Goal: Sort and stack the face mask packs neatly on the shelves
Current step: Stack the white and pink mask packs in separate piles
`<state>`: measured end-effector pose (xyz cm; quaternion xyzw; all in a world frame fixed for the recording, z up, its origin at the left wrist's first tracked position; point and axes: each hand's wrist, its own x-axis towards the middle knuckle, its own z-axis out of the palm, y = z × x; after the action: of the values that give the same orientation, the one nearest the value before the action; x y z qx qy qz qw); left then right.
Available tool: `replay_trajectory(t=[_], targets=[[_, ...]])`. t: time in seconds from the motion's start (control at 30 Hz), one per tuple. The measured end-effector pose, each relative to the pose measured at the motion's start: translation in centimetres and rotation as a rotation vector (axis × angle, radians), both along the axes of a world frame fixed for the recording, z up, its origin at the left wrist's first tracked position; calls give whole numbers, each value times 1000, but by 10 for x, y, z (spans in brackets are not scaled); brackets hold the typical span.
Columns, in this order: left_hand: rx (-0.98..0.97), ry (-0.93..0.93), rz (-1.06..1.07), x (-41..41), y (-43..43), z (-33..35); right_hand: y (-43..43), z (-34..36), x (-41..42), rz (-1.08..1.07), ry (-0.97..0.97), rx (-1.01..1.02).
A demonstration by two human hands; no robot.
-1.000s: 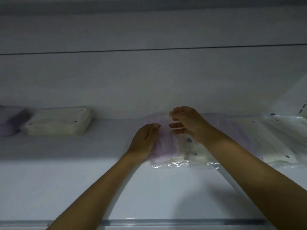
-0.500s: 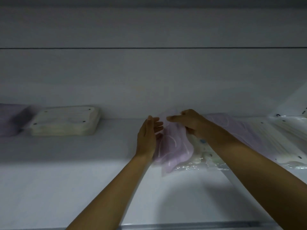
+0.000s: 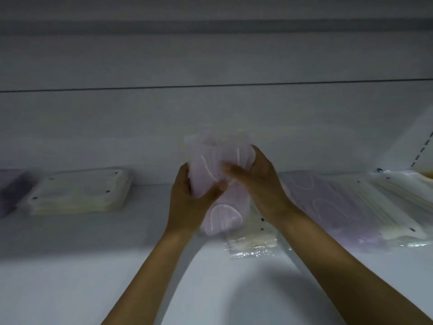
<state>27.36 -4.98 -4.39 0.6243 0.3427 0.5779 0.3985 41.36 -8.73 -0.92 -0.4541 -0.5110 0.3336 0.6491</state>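
Now both hands are up at the shelf [image 3: 70, 266], gripping one lilac mask pack [image 3: 218, 181] between them, lifted and tilted: left hand [image 3: 187, 202] curled round its left edge, right hand [image 3: 260, 186] clamped on the right side. No readable writing anywhere. One cream stack [image 3: 79, 191] sits far left, a purple pile [image 3: 9, 191] beside it, loose packs [image 3: 351, 202] spread right, cream packs [image 3: 253, 238] underneath.
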Motion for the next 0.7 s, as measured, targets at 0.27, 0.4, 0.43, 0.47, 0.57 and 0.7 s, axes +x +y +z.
replay_trajectory(t=[0.27,0.4,0.43,0.47,0.57,0.7], targets=[[-119,-122,-93,-1,-3,-8,-12,-12,-12,-46,38,-47],[-174,-70,-130,4,-11,-19,-16,-18,-11,-32,-66,-128],[-188,-56,-174,6,-14,-23,-18,-26,-10,-40,-81,-168],[-216,-68,-236,8,-17,-29,-20,-34,-10,-45,-76,-196],[-327,-188,-312,12,-21,-34,-26,-47,-10,-61,-44,-188],[-297,-157,-229,8,-25,-28,-30,-49,-13,-130,-55,-146]])
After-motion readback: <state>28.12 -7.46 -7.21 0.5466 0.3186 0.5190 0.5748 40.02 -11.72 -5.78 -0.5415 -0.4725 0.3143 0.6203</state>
